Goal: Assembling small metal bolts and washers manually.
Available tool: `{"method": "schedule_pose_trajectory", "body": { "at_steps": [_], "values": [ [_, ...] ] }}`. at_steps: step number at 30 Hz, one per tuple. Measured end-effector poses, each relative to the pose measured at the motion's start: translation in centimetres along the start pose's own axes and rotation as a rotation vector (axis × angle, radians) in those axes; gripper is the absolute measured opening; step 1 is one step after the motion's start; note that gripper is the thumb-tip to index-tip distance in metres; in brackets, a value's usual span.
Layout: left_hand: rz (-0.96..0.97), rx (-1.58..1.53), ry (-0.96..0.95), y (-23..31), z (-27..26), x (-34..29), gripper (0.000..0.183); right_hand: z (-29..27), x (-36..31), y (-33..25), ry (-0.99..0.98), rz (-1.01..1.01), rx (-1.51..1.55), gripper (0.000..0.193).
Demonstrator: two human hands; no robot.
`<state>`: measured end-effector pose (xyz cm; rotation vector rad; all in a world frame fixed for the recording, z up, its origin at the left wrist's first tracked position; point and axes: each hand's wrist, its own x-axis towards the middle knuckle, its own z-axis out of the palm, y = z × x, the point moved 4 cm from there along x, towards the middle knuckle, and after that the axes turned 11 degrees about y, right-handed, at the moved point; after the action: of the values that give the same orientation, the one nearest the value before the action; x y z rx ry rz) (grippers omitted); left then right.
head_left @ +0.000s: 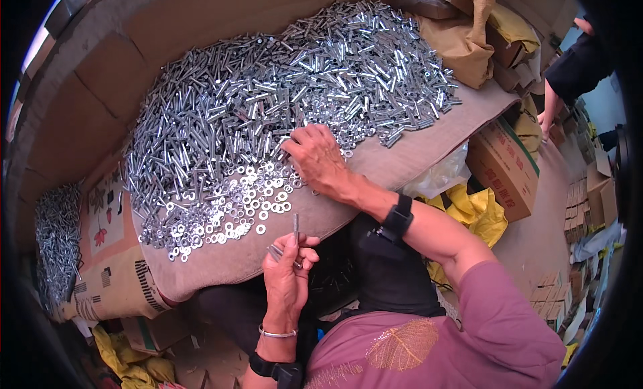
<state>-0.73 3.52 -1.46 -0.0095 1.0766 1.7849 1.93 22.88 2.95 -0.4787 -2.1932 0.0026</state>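
My left hand (287, 278) is closed around a few slim metal bolts (295, 225) near the front edge of the padded surface. One of them stands upright above the thumb, while the others lie slanted across the fingers. Farther off, my right hand (318, 158) reaches into the near side of a large heap of silvery metal sleeves (221, 97). Its fingers are bent down among the pieces, and whatever they pinch is hidden. Flat washers (262, 215) lie scattered to its left, and small nuts (358, 129) lie just to its right.
The heap rests on a brownish padded surface (415, 151) backed by cardboard walls (107, 74). A second metal pile (57, 238) lies at the far left. On the right are a carton (502, 166), yellow sacks (479, 215) and another person's arm (550, 107).
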Motion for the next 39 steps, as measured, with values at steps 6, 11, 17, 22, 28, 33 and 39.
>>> {"method": "schedule_pose_trajectory", "body": {
  "at_steps": [6,11,17,22,28,33,39],
  "values": [
    [0.018,0.003,0.039,0.0,-0.1,0.1,0.019,0.3,0.9,-0.3,0.023,-0.105,-0.113,0.005],
    [0.064,0.011,0.048,-0.5,-0.1,0.0,0.021,-3.6,-1.0,0.1,-0.046,0.155,0.201,0.012],
    [0.068,0.059,0.078,-1.5,0.4,-0.4,0.019,-7.6,-4.4,1.5,-0.173,0.614,0.577,0.017],
    [0.108,0.136,0.024,-2.0,1.3,-1.1,0.021,-10.6,-6.3,0.0,-0.310,0.752,0.793,0.016],
    [0.103,0.305,-0.049,-2.7,2.4,-2.3,0.024,-12.0,-8.0,-1.3,-0.455,0.733,0.886,0.017],
    [0.038,0.203,-0.054,-3.2,3.3,-2.8,0.030,-11.0,-8.0,-3.8,-0.518,0.541,0.714,0.024],
    [-0.050,0.094,-0.067,-2.7,0.9,-1.2,0.028,-9.2,-5.9,-3.6,-0.287,0.529,0.636,0.028]
  ]
}}
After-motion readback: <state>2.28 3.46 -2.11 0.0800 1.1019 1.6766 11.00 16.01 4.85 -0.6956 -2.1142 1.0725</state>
